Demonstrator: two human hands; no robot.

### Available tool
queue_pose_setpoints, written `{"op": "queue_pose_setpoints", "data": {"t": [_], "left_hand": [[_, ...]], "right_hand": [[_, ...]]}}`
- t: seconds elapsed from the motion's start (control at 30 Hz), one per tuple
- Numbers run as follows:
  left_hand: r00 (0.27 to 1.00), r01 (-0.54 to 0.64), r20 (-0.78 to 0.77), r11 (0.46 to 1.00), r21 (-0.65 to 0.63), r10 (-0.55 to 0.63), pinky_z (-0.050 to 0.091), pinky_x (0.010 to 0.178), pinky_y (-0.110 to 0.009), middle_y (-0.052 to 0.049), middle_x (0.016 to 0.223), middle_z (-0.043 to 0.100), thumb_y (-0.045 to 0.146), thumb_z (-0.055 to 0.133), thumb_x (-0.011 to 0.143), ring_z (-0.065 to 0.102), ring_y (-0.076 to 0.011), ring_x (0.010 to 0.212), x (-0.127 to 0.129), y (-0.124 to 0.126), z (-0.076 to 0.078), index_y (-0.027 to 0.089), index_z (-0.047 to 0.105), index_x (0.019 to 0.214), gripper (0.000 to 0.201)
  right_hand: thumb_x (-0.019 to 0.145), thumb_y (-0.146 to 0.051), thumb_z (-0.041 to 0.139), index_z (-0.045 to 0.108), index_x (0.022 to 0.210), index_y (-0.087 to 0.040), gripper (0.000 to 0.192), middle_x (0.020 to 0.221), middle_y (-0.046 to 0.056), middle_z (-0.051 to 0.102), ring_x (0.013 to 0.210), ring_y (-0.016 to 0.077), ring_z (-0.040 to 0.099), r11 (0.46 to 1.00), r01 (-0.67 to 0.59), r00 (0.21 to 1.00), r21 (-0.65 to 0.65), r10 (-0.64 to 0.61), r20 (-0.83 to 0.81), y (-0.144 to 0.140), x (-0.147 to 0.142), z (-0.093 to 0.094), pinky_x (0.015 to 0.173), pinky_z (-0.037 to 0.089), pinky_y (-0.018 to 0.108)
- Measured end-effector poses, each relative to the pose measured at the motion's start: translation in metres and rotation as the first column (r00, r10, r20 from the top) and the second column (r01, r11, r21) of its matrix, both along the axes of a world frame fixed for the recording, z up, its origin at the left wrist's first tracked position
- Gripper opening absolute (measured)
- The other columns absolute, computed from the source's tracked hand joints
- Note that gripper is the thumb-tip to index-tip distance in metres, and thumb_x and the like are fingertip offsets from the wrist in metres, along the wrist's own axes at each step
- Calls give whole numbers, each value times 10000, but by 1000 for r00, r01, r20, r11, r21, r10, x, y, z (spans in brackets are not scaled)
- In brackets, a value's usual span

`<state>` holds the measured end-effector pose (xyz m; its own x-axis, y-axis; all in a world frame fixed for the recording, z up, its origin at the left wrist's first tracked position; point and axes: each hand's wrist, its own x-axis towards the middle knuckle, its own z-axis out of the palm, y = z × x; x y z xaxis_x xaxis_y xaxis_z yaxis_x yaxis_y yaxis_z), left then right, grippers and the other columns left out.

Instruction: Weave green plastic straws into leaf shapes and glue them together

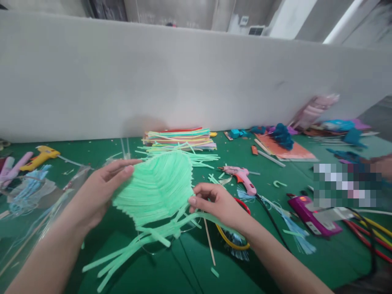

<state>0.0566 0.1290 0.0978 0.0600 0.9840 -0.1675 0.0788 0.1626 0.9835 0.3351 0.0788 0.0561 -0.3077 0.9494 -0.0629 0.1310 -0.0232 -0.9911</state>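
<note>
A large mint-green leaf [159, 188], built from rows of pipe cleaners, is held up between my two hands over the table. My left hand [105, 185] grips its left edge, thumb on top and fingers behind. At the lower right edge, my right hand [211, 200] pinches the leaf between thumb and fingertips. Loose mint-green pipe cleaners [122, 255] hang just below the leaf, and a thin clear loop shows partly among them. Whether these are joined to the leaf I cannot tell.
A pink glue gun [243, 177] lies beyond my right hand, beside scissors with yellow-red handles [234, 241]. Bundled pipe cleaners [180, 139] lie near the white partition [196, 81]. A yellow glue gun [41, 158] is at left, a purple power strip [312, 216] at right. Another person's hand [384, 165] shows far right.
</note>
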Motion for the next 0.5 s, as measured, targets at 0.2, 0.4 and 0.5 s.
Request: {"op": "queue_pose_setpoints", "data": {"t": [0.2,0.4,0.5], "left_hand": [[945,162,304,978,-128,-117,561,716,-309,-36,824,766,513,710,741,707,-211,770,22,-21,-37,192,715,942,379],[924,355,-24,880,-315,-381,533,690,-346,-24,575,694,434,707,759,664,-225,604,24,-29,-60,213,604,524,338],[905,370,-108,887,-274,-411,530,664,-343,-4,533,669,431,764,688,638,-214,528,16,-27,-61,229,577,495,336]], "right_hand": [[783,-488,729,594,871,-179,348,757,23,728,691,129,658,981,156,945,-112,-181,-271,6,1,-21,639,472,244],[838,-481,673,646,827,-171,311,766,22,711,712,128,637,998,60,984,-35,-65,-166,8,9,-29,664,484,243],[879,-496,610,683,799,-167,346,675,2,660,581,97,546,999,18,998,29,-16,-62,7,13,-29,532,418,210]]}}
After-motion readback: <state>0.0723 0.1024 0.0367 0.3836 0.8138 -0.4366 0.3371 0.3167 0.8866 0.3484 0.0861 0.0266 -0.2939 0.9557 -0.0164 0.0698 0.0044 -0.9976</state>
